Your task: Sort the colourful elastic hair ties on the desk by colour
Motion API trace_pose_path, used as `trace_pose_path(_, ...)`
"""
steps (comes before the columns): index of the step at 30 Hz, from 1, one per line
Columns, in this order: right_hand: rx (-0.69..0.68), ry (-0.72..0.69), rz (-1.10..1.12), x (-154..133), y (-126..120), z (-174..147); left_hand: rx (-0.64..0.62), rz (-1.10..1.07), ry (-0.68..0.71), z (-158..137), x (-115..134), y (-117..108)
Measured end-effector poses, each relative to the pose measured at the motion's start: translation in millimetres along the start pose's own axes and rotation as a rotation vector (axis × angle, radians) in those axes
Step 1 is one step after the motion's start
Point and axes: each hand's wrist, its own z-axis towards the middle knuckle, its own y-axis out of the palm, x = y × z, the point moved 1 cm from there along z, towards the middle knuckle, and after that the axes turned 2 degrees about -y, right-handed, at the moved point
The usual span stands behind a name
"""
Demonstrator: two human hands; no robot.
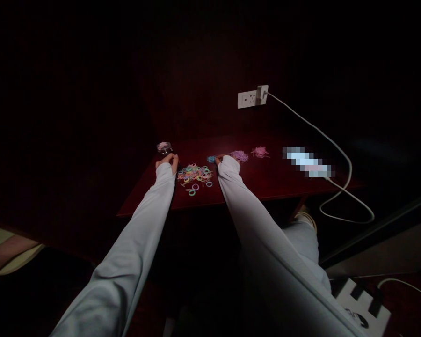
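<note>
- The fingers of my left hand [169,159], left of the middle of the frame, are bent; my hand and cuff hide their tips, so I cannot tell if they pinch something.
- The fingers of my right hand [218,160], near the middle, are mostly hidden by the sleeve; I cannot tell if they are spread or pressed together.
- A bare limb [10,252] is cut off by the left edge of the frame, and whose it is I cannot say.
- Right of the middle, a bright object [307,161] is blurred into squares, so what it is stays unclear; a white cable [315,127] runs from it to the wall socket [247,99].
- Much of the room is too dark to make out.
- The mixed pile of coloured rings [196,174] lies on the tabletop [150,194] between my two hands, just beside my left fingers.
- The small blue pile [210,159] is at the tips of my right fingers; if they touch it, I cannot see.
- The purple pile [240,155] is just beyond my right cuff and partly covered by it; the pink pile [260,152] is farther to the right.
- A round clear container [163,147] with something pink stands just above my left fingers in the frame.
</note>
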Motion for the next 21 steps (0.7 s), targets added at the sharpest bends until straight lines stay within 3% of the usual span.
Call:
trace_pose_path(5,0.005,-0.182,0.041,-5.2,7.2,-6.0,0.055,-0.035,-0.002,4.7,-11.8,5.6)
trace_pose_path(10,-0.146,-0.398,0.109,-19.9,14.8,-15.8,0.001,-0.055,-0.005,8.0,-20.7,8.6)
trace_pose_path(17,-0.235,-0.422,0.122,-25.0,22.8,-19.6,-0.130,-0.028,0.130,11.9,-27.3,18.3)
trace_pose_path(21,-0.202,-0.401,0.211,-16.7,28.5,-11.9,-0.234,-0.112,0.343,7.6,-26.6,22.2)
